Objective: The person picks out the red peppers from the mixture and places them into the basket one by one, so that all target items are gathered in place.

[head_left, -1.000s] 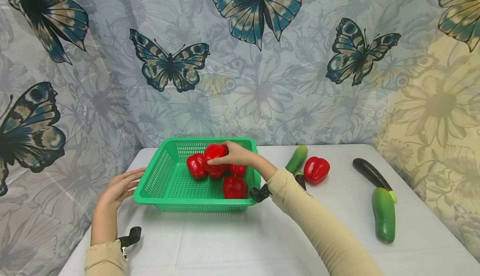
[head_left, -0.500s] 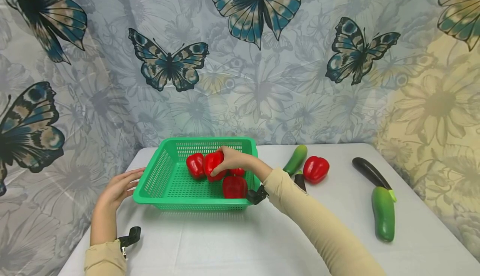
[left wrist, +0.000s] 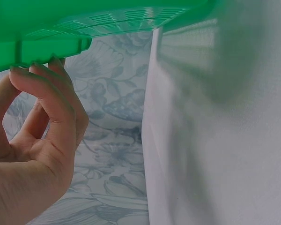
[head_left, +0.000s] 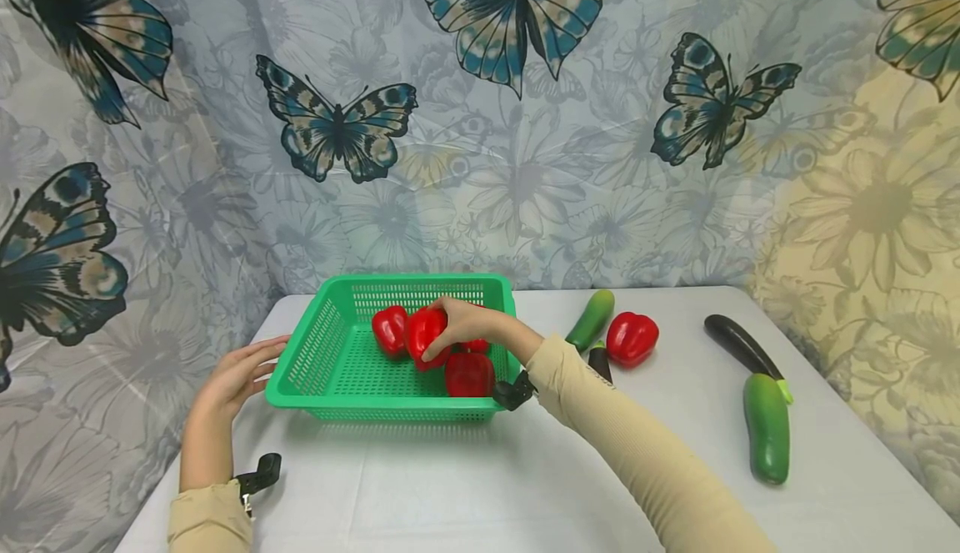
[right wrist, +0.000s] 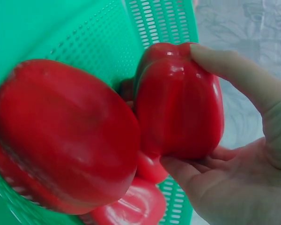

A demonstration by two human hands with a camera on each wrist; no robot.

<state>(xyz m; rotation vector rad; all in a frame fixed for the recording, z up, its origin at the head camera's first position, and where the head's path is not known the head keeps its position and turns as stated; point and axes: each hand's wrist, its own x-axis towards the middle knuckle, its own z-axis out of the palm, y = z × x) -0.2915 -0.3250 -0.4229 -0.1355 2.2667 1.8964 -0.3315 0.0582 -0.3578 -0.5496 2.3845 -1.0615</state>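
Note:
My right hand [head_left: 471, 324] grips a red bell pepper [head_left: 422, 336] inside the green perforated basket [head_left: 330, 403]. In the right wrist view, thumb and fingers hold this bell pepper [right wrist: 180, 103] from opposite sides, close to another pepper [right wrist: 68, 136]. Left of it in the head view lies a red pepper [head_left: 389, 331]; on its right are a darker-looking one [head_left: 469, 376] and one partly hidden by the hand. At the basket's left side is my left hand [head_left: 240, 374]; the left wrist view shows its bent fingertips touching the underside of the rim [left wrist: 42, 54].
Right of the basket, a cucumber [head_left: 592, 319], a partly covered eggplant [head_left: 599, 361] and a red pepper [head_left: 632, 339] lie on the white table [head_left: 420, 486]. Farther right are another eggplant [head_left: 738, 344] and a green cucumber [head_left: 767, 432]. A butterfly-print cloth [head_left: 517, 203] hangs behind.
My right hand has lowered the bell pepper slightly and brought it a little nearer, turning it. The left hand keeps its place at the basket.

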